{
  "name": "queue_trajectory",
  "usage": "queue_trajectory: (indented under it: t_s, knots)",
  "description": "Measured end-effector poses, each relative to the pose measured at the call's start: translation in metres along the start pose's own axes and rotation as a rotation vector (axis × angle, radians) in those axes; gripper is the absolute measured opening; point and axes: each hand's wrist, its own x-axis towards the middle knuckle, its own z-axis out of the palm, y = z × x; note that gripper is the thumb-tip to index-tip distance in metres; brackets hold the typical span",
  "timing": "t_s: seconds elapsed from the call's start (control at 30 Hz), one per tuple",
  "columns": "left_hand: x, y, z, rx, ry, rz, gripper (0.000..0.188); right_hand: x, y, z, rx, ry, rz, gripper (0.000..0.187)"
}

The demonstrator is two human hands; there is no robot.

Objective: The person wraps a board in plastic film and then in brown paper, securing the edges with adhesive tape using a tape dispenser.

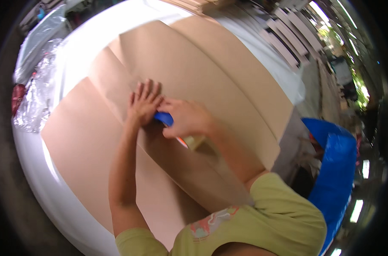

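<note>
1. L hand [144, 104]: fingers spread on cardboard [194, 64].
2. R hand [187, 117]: fingers curled round blue tape dispenser [164, 118], over cardboard's mid; exact pinch blurred, can't tell.
3. Dispenser's prob. light, stiff; grip by body. Cardboard prob. bends at creases; press on flats.
4. Clear plastic [42, 94] L of cardboard.

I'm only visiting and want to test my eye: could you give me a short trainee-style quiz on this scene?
1. What does the right hand hold?
A) a mug
B) a blue handheld tool
C) a broom

2. True or false: the left hand is spread out on the brown cardboard.

3. Fill in: the big blue sheet is toward the ____ edge of the picture.

Key: 1. B; 2. True; 3. right.
</note>
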Motion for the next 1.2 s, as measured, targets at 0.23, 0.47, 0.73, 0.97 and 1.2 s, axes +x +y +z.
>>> queue_trajectory:
  t_s: [0.23, 0.47, 0.73, 0.97, 1.2]
  knots:
    - [0.000, 0.026, -0.022, -0.224, -0.005, -0.114, 0.062, -0.035, 0.003, -0.007, -0.059, -0.045, 0.008, 0.036]
    - [-0.012, 0.000, -0.016, -0.172, 0.173, -0.126, 0.077, -0.164, -0.003, 0.002, -0.026, -0.455, 0.201, 0.036]
    - [-0.004, 0.024, 0.003, -0.253, 0.227, -0.055, 0.079, -0.087, 0.064, 0.058, 0.235, -1.723, 0.551, 0.035]
    - [-0.010, 0.042, -0.049, -0.242, 0.205, -0.360, 0.118, -0.275, 0.161, -0.003, 1.152, -0.670, 0.458, 0.042]
    - [-0.125, 0.220, 0.024, -0.032, 0.146, -0.014, 0.087, -0.229, 0.350, -0.014, 1.781, 0.743, 0.189, 0.045]
